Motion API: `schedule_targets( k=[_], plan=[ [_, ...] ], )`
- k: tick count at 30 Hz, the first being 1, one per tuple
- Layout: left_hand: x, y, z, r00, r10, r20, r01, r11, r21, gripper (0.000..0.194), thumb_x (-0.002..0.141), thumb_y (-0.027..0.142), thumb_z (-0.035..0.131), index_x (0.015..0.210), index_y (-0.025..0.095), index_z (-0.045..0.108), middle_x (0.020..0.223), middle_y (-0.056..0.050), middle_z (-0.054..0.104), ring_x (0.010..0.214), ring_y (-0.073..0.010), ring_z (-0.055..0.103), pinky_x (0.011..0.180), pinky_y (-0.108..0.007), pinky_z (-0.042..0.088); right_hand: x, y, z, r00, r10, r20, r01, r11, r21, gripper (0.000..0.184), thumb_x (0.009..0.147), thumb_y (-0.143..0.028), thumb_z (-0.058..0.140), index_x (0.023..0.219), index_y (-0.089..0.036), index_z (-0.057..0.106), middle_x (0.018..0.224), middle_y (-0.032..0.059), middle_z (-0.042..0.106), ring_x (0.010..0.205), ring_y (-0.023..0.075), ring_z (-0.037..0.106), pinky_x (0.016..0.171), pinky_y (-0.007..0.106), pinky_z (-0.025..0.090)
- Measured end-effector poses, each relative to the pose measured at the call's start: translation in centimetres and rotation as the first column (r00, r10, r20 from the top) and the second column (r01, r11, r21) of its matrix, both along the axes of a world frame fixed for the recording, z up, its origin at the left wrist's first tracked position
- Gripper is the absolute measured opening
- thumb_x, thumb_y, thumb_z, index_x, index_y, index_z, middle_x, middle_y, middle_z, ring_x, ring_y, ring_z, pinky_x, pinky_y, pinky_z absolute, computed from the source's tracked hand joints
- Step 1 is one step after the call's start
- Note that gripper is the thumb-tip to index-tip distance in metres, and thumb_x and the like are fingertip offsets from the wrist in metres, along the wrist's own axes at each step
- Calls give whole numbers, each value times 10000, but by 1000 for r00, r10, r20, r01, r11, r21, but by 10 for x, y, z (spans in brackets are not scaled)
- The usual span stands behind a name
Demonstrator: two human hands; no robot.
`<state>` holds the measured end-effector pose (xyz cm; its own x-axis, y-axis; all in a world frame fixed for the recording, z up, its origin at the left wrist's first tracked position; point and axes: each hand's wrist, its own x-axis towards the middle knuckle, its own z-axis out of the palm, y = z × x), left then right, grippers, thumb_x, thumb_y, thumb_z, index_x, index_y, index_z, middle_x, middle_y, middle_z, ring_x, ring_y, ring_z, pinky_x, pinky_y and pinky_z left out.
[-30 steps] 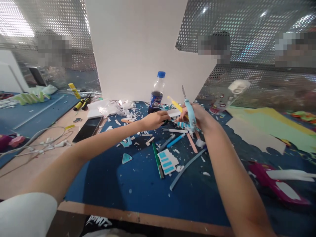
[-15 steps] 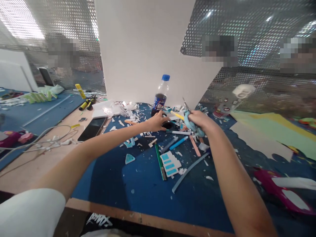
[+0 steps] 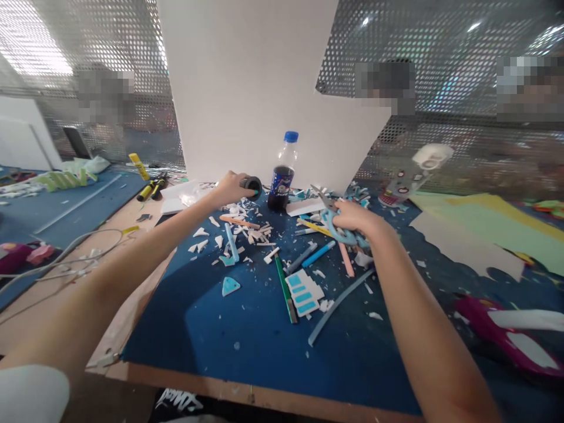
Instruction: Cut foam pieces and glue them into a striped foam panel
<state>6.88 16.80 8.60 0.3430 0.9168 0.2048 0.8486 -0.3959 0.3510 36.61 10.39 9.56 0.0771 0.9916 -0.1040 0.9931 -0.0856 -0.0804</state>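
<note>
My left hand (image 3: 231,187) is closed around a black ring-shaped roll (image 3: 252,187), which looks like tape, held above the white scraps (image 3: 247,210). My right hand (image 3: 355,217) grips scissors (image 3: 338,228) by their light blue handles, with the blades pointing up and left. Under the scissors lies a yellow stick-like piece (image 3: 316,227). Between my hands stands a capped bottle of dark drink (image 3: 281,185). Nearer to me are a green cutter knife (image 3: 286,288), a blue marker (image 3: 319,254) and a white piece with blue stripes (image 3: 303,292).
A tall white board (image 3: 251,88) stands behind the bottle. Coloured sheets (image 3: 480,229) and a magenta glue gun (image 3: 506,335) lie on the right. On the left are a glue stick (image 3: 139,167) and a cable (image 3: 83,235). Foam scraps litter the blue mat (image 3: 211,335).
My left hand has picked up the black roll from beside the bottle and carried it left. My right hand, still with the scissors, has dropped slightly.
</note>
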Motion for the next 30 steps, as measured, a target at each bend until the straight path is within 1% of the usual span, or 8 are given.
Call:
schedule_targets(
  k=[3, 8, 13, 18, 20, 23, 26, 30],
  plan=[
    [11, 21, -11, 995, 97, 1, -97, 995, -11, 592, 797, 415, 624, 1310, 177, 450, 1193, -148, 527, 1022, -265, 566, 839, -405, 499, -7, -9, 12, 998, -42, 53, 45, 997, -55, 317, 705, -195, 564, 1007, -124, 627, 1041, 172, 657, 905, 273, 631, 618, 284, 449],
    [41, 44, -38, 989, 145, -39, -144, 989, 13, 347, 898, 327, 539, 1197, 152, 512, 1193, -95, 546, 1019, -215, 575, 849, -424, 504, -22, -24, 28, 994, -9, 104, 22, 992, -123, 388, 623, -157, 543, 1002, -118, 615, 1098, 198, 630, 981, 315, 604, 593, 281, 424],
    [48, 50, -48, 992, 107, -69, -100, 991, 91, 362, 896, 337, 540, 1208, 157, 506, 1219, -97, 531, 1049, -227, 561, 873, -445, 488, -43, -27, 22, 993, 120, 13, -113, 961, -253, 335, 587, -162, 570, 919, -177, 613, 865, 92, 685, 749, 237, 640, 500, 252, 395],
    [18, 27, -44, 989, -45, -140, 71, 980, 187, 500, 876, 315, 537, 1261, 32, 389, 1295, -227, 408, 1232, -329, 383, 1002, -458, 352, -55, -21, 2, 988, 153, -19, -153, 950, -273, 400, 561, -180, 635, 960, -186, 602, 961, 99, 677, 806, 244, 638, 513, 251, 403],
    [-2, 11, -43, 966, -163, -201, 202, 960, 193, 381, 894, 301, 493, 1186, 63, 438, 1235, -193, 451, 1198, -308, 402, 1012, -434, 329, -54, -19, -2, 992, 122, 7, -116, 955, -271, 434, 551, -159, 642, 983, -174, 600, 996, 127, 667, 823, 265, 638, 512, 262, 396],
    [-29, -8, -46, 880, -363, -306, 414, 902, 123, 282, 884, 347, 508, 1086, 150, 501, 1108, -110, 534, 1072, -248, 484, 941, -351, 390, -51, -17, -2, 996, 78, 38, -65, 960, -273, 453, 516, -104, 661, 966, -137, 615, 969, 161, 667, 852, 304, 635, 530, 278, 391],
    [-44, -15, -54, 821, -439, -365, 501, 861, 92, 263, 906, 306, 453, 1116, 156, 501, 1094, -119, 536, 1046, -242, 481, 916, -347, 401, -47, -16, 1, 999, 29, 24, -21, 962, -274, 519, 495, -83, 688, 1007, -120, 613, 875, 149, 680, 818, 312, 642, 526, 282, 388],
    [-47, -11, -62, 783, -485, -389, 560, 822, 102, 339, 895, 131, 356, 1215, 147, 467, 1107, -129, 526, 1025, -227, 486, 899, -337, 412, -41, -16, 3, 998, -52, -34, 44, 976, -213, 602, 473, -106, 734, 1058, -109, 591, 833, 145, 681, 803, 336, 644, 556, 305, 412]
  ],
)
